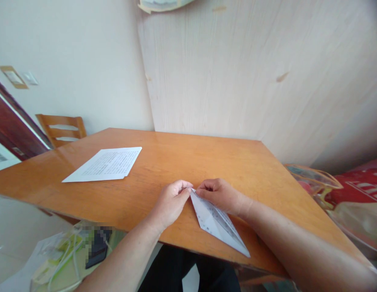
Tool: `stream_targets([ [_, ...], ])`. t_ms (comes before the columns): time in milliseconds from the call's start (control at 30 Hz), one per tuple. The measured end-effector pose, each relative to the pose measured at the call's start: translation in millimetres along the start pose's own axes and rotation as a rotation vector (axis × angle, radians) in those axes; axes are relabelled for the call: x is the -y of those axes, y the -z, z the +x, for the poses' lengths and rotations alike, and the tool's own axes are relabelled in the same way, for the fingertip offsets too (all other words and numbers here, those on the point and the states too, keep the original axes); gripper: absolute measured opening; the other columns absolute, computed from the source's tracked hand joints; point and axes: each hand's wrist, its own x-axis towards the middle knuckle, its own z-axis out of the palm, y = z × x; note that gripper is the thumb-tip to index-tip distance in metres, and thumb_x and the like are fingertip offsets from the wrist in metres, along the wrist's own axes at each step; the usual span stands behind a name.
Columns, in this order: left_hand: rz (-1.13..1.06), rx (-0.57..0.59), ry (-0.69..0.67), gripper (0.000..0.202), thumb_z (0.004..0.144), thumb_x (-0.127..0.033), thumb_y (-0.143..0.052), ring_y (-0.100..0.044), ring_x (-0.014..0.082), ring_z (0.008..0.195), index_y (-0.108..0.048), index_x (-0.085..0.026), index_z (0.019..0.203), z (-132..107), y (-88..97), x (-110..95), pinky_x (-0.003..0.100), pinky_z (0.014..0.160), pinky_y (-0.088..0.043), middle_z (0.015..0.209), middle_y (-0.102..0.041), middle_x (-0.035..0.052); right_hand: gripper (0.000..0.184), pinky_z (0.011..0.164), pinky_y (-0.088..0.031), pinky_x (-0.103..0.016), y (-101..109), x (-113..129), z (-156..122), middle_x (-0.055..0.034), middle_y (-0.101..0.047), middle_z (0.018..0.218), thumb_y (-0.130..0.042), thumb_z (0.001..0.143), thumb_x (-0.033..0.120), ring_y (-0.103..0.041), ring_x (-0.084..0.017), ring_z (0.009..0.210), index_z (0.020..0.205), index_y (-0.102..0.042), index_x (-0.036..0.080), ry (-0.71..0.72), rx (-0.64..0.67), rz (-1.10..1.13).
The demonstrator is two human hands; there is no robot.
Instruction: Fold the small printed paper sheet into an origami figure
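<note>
A folded white printed paper [217, 225] lies on the wooden table [182, 162], shaped into a long narrow triangle with its tip pointing away from me. My left hand [172, 200] pinches the tip with curled fingers. My right hand [220, 194] presses its curled fingers on the same tip from the right, the wrist lying over the paper's upper edge.
A flat printed sheet [106, 164] lies at the table's far left. A wooden chair [62, 129] stands behind the table by the wall. A red bag [355, 190] sits to the right. Bags and cords [67, 255] lie low at the left.
</note>
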Motion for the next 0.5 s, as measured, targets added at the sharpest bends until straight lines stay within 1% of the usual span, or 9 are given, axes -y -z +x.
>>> stream_targets([
  [133, 0.013, -0.05, 0.01, 0.015, 0.089, -0.027, -0.055, -0.065, 0.0227, 0.094, -0.068, -0.019, 0.092, -1.5, 0.2, -0.8, 0.033, 0.086, -0.047, 0.097, -0.072, 0.0055, 0.021, 0.053, -0.037, -0.023, 0.6, 1.0, -1.0, -0.001, -0.06, 0.071, -0.058, 0.09, 0.033, -0.047, -0.012, 0.059, 0.082, -0.069, 0.017, -0.01, 0.016, 0.014],
  [367, -0.015, -0.017, 0.024, 0.018, 0.088, -0.03, -0.054, -0.063, 0.0212, 0.086, -0.067, -0.018, 0.082, -2.5, 1.3, -5.4, 0.031, 0.081, -0.046, 0.089, -0.071, 0.0038, 0.02, 0.052, -0.036, -0.023, 0.0, -0.5, -1.2, 0.001, -0.058, 0.066, -0.06, 0.088, 0.034, -0.046, -0.011, 0.057, 0.081, -0.068, 0.017, -0.015, 0.029, 0.041],
  [500, -0.049, -0.02, 0.037, 0.019, 0.087, -0.03, -0.053, -0.062, 0.0202, 0.081, -0.066, -0.018, 0.078, -3.3, 1.0, -7.0, 0.03, 0.077, -0.046, 0.083, -0.07, 0.0029, 0.019, 0.052, -0.036, -0.023, 0.3, 0.1, -1.7, 0.001, -0.058, 0.066, -0.061, 0.088, 0.033, -0.047, -0.011, 0.057, 0.079, -0.068, 0.018, -0.011, 0.02, 0.031],
])
